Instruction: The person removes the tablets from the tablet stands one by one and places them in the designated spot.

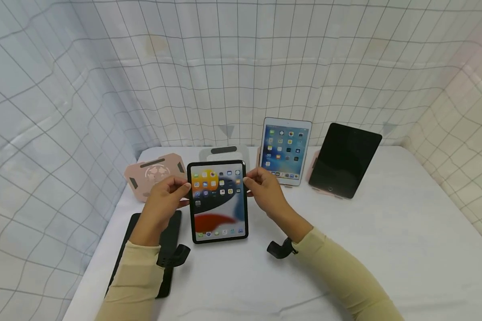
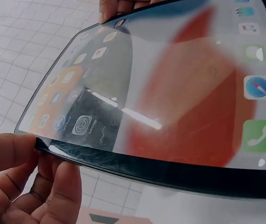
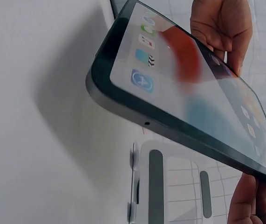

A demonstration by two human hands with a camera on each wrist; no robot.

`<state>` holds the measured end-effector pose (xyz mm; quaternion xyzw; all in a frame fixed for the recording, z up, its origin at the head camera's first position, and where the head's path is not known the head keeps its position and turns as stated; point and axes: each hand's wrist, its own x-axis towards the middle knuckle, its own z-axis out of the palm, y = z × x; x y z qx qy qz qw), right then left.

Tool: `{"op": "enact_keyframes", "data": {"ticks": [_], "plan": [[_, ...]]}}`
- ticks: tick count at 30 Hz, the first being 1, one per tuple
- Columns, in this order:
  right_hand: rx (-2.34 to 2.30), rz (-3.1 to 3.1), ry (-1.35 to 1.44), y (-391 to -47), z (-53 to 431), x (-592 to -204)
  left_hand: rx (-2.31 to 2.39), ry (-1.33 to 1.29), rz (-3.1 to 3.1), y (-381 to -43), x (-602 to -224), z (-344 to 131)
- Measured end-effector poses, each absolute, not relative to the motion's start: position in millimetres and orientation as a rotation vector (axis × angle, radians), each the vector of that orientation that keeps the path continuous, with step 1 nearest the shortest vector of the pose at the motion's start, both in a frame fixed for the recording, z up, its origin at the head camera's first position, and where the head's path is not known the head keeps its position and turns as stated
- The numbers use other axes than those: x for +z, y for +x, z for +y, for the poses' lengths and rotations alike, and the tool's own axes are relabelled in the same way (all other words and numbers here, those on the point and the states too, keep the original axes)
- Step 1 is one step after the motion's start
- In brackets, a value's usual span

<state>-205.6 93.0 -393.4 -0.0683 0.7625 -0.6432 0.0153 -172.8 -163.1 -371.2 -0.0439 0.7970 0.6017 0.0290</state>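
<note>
A tablet with a lit home screen is held upright, its screen tilted toward me. My left hand pinches its left edge between thumb and fingers, and my right hand pinches the opposite edge. The left wrist view shows the thumb on the front rim and curled fingers behind it. Seen from the right wrist, the tablet's lower edge hangs apart from the white surface and casts a shadow. Just behind it is a white-grey tablet stand, partly hidden by the tablet.
A pink stand stands at the back left. Below my left forearm lies a dark flat tablet. Back right, a white tablet with a lit screen and a black tablet lean on stands. White gridded curtains enclose the table.
</note>
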Motion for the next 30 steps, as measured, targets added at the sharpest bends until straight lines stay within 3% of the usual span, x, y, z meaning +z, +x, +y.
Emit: {"op": "enact_keyframes", "data": {"ticks": [30], "plan": [[-1.941,2.112,-0.099,-175.1,73.1,-419.1,1.733,-0.112,2.39,-150.9,-388.9,-194.4]]}}
